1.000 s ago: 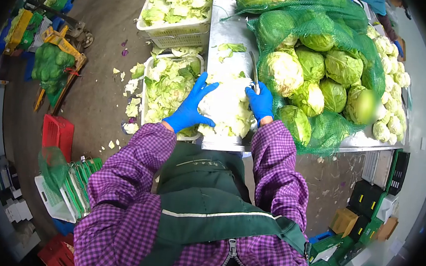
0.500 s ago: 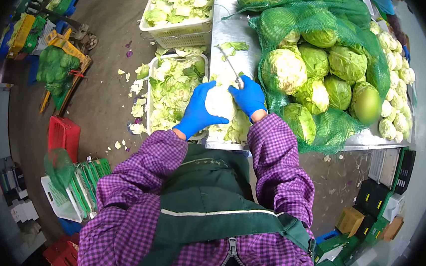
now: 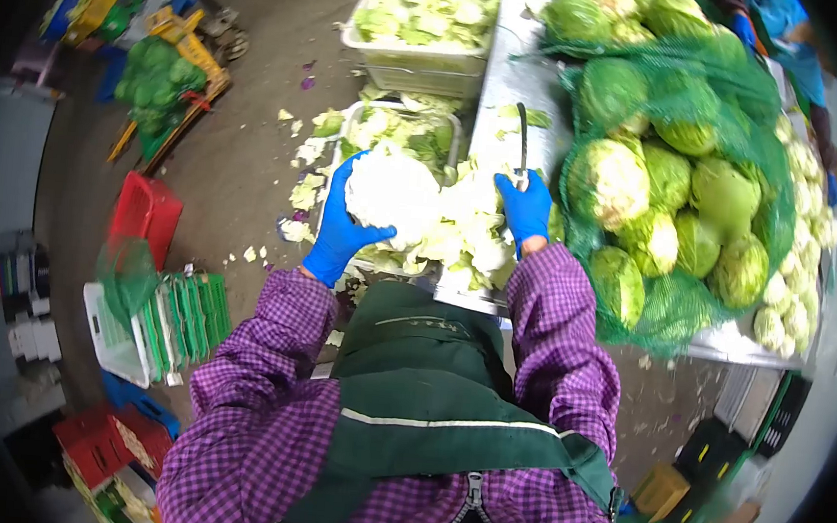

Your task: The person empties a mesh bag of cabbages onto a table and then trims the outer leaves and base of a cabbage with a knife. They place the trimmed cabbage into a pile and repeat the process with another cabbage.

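Pale cabbage head (image 3: 391, 193) observed above the leaf-filled lower crate (image 3: 456, 139), left of the table (image 3: 502, 76). Left hand (image 3: 337, 228): grip spread around the cabbage's side. Right hand (image 3: 527, 209): grip closed on the knife (image 3: 523, 137), blade pointing away from the wearer. Green net (image 3: 747, 86) with cabbages lies farther right.

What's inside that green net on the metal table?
The green net holds whole cabbages, some showing in its opening, others through the mesh. Whatever lies beneath the top ones is covered.
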{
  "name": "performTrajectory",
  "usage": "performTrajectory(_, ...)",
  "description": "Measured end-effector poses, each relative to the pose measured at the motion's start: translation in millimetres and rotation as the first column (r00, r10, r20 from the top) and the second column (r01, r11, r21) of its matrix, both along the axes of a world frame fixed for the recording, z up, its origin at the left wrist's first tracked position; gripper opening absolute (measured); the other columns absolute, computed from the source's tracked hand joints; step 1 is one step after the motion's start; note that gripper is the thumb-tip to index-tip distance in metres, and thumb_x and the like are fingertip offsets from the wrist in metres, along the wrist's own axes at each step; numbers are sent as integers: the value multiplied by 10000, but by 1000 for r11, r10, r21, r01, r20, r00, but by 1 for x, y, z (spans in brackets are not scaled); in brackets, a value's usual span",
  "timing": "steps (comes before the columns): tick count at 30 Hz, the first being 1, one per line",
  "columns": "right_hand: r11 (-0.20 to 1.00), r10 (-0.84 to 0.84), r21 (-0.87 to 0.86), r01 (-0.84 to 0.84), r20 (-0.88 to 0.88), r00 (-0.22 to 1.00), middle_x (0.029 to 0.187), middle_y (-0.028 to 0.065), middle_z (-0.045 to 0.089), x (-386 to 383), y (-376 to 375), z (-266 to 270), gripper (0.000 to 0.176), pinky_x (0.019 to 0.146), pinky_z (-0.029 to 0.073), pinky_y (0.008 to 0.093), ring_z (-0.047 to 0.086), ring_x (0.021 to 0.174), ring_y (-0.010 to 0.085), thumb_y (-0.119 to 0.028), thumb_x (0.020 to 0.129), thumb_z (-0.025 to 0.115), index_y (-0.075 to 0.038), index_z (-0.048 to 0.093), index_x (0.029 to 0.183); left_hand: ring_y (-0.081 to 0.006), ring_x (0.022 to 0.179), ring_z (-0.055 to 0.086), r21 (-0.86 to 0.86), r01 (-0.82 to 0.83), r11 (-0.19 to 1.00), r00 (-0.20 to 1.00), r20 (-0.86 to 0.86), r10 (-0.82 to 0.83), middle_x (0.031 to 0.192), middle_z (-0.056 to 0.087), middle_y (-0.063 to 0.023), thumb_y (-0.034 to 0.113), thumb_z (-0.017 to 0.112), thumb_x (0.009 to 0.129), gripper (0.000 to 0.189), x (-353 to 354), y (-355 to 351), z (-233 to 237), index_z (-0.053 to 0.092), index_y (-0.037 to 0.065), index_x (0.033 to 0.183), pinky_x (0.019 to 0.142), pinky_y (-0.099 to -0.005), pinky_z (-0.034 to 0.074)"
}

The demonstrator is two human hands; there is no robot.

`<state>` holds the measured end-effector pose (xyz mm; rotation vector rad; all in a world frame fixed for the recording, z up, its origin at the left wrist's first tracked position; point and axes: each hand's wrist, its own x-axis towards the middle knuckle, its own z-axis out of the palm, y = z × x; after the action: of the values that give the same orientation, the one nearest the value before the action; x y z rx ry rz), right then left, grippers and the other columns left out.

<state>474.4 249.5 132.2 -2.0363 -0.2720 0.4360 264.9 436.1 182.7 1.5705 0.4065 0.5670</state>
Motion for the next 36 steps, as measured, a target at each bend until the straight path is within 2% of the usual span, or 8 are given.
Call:
performTrajectory(7, 772, 601, 204, -602, 73, 796, 1266, 227, 528, -72, 58, 127, 915, 962, 411, 358, 518, 1178, 286, -364, 670, 794, -47, 344, 1401, -222, 1175, 469, -328, -208, 922, 978, -40, 206, 1288, 458, -119, 81, 824, 608, 963, -26, 9, 20, 269, 41, 1394, 1006, -353, 390)
performTrajectory(14, 897, 426, 290, -335, -355, 832, 686, 34, 563, -81, 57, 94, 315, 448, 459, 252, 528, 505, 87, -155, 777, 666, 1, 577, 1036, -238, 1192, 470, -378, -313, 871, 927, 80, 368, 1297, 465, -122, 160, 699, 759, 750, -28, 12, -18, 297, 46, 1383, 1016, -381, 390)
performTrajectory(26, 896, 373, 350, -273, -259, 891, 1181, 75, 588, -78, 35, 99, 659, 560, 482, 231, 569, 750, 88, -224, 794, 717, -98, 418, 1367, -279, 1291, 377, -966, 60, 250, 930, 146, 338, 1421, 367, -101, 677, 451, 823, 800, -12, -2, 8, 322, 141, 1402, 1067, -494, 293)
performTrajectory(27, 841, 419, 472, -263, -262, 869, 1186, 78, 583, -85, 39, 104, 682, 563, 478, 226, 566, 743, 89, -217, 796, 714, -110, 389, 1386, -276, 1285, 383, -435, -172, 884, 984, -36, 174, 1418, 371, -102, 687, 441, 820, 804, -13, -1, -16, 328, 141, 1399, 1070, -485, 290)
performTrajectory(28, 771, 475, 579, -265, -246, 845, 1182, 78, 581, -89, 44, 101, 643, 547, 474, 223, 558, 716, 85, -208, 809, 698, -75, 407, 1367, -274, 1279, 389, 420, -73, 905, 940, -273, 202, 1414, 376, -103, 697, 430, 817, 808, -15, 0, -28, 333, 141, 1395, 1073, -475, 287)
performTrajectory(30, 736, 522, 639, -223, -325, 789, 964, 26, 614, -96, 49, 104, 560, 500, 424, 209, 496, 573, 57, -234, 856, 645, -25, 438, 1333, -267, 1287, 383, 396, -47, 917, 959, -238, 152, 1417, 374, -102, 673, 455, 832, 802, -18, 4, -20, 309, 137, 1409, 1079, -459, 287)
performTrajectory(32, 790, 459, 586, -179, -371, 807, 910, 16, 602, -95, 44, 100, 519, 485, 412, 209, 485, 551, 56, -235, 860, 639, -11, 467, 1296, -264, 1303, 366, -771, 90, 630, 987, 154, 48, 1425, 367, -109, 621, 450, 866, 772, -15, 22, -10, 287, 108, 1420, 1088, -447, 283)
performTrajectory(36, 915, 223, 403, 3, -513, 829, 772, 10, 584, -95, 38, 91, 423, 416, 377, 205, 467, 474, 68, -221, 849, 657, -16, 558, 1205, -270, 1298, 379, -788, 16, 616, 998, 50, 38, 1422, 373, -125, 611, 429, 876, 774, -14, 2, -2, 304, 62, 1407, 1086, -452, 296)
